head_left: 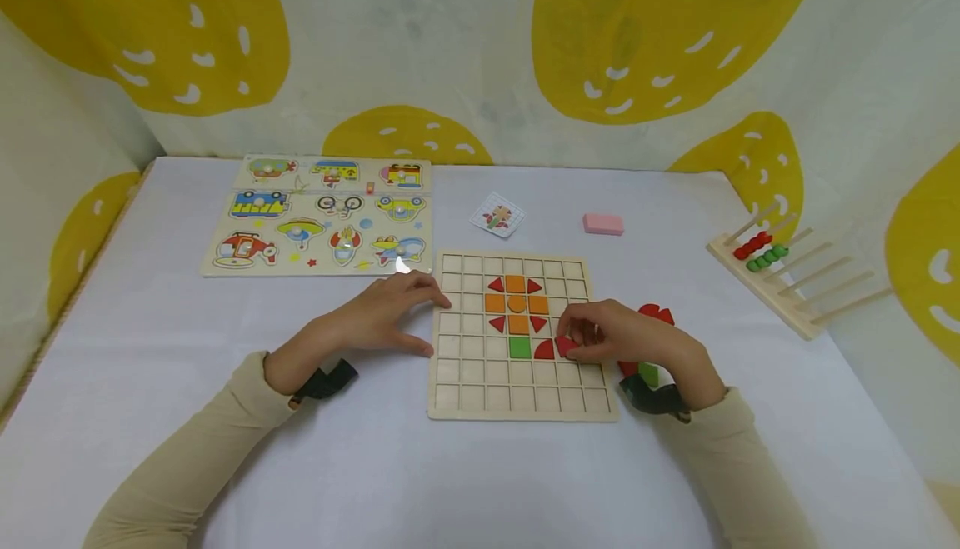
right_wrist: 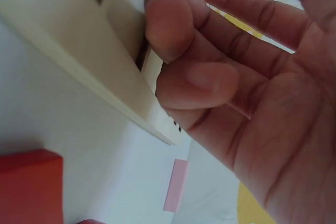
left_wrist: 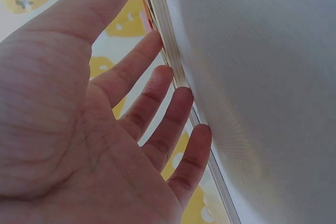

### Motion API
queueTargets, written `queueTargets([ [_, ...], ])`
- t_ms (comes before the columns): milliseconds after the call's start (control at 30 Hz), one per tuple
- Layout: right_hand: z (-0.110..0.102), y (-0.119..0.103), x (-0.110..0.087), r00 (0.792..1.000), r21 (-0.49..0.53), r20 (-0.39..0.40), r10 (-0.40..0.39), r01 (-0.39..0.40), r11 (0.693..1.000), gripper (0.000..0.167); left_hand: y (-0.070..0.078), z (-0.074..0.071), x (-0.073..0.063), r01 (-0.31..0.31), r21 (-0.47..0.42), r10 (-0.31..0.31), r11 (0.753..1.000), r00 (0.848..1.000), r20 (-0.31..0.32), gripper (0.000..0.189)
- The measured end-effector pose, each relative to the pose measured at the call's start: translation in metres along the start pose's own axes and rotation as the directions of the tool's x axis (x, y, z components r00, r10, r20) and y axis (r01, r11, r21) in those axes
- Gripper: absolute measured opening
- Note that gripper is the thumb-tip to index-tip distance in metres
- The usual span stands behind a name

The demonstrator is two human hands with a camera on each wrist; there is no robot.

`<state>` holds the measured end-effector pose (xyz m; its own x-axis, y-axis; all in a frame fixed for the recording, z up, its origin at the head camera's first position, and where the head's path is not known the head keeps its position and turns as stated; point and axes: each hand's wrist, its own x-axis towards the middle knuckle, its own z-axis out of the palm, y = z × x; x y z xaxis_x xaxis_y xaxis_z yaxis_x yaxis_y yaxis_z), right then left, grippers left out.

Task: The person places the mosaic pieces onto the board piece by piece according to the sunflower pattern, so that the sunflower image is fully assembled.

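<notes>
A wooden grid board [head_left: 457,399] lies on the table. Set in its cells are orange squares, an orange disc [head_left: 517,303], red triangles, a green square [head_left: 520,347] and a red quarter-circle piece [head_left: 544,350]. My right hand [head_left: 626,334] pinches another red piece [head_left: 566,347] between thumb and fingers, low over the cell right of that quarter circle; its outline is partly covered by the fingertips. Along the board's left edge, my left hand [head_left: 382,311] touches the wood with spread thumb and fingers. In the left wrist view its fingertips [left_wrist: 184,98] meet the board's side.
Loose red and green pieces [head_left: 649,375] lie beside my right wrist, partly hidden. Behind the board are a small pattern card [head_left: 497,215] and a pink block [head_left: 603,224]. A vehicle knob puzzle [head_left: 300,220] lies back left; a pegged bead rack [head_left: 795,320] stands right.
</notes>
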<state>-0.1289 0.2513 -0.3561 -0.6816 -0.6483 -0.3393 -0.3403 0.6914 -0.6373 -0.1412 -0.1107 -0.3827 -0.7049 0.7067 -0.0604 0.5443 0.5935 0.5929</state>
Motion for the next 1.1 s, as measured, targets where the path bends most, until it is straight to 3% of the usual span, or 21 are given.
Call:
queueTargets([
  [733,-0.003,-0.009,-0.002,1.0,-0.032,-0.004,-0.004,0.004,0.999,0.015,0.002,-0.002,0.0,-0.013,-0.007,0.013,1.0,1.0,-0.001,0.059],
  [900,-0.015,-0.005,-0.015,0.995,-0.064,-0.094,-0.036,0.03,0.997,0.012,0.001,-0.001,0.0,-0.009,-0.008,0.009,1.0,1.0,-0.001,0.059],
  [1100,-0.029,0.005,-0.032,0.972,-0.124,-0.227,-0.063,0.035,0.992,0.011,0.002,-0.002,-0.001,-0.009,-0.001,0.009,1.0,1.0,-0.004,0.059],
])
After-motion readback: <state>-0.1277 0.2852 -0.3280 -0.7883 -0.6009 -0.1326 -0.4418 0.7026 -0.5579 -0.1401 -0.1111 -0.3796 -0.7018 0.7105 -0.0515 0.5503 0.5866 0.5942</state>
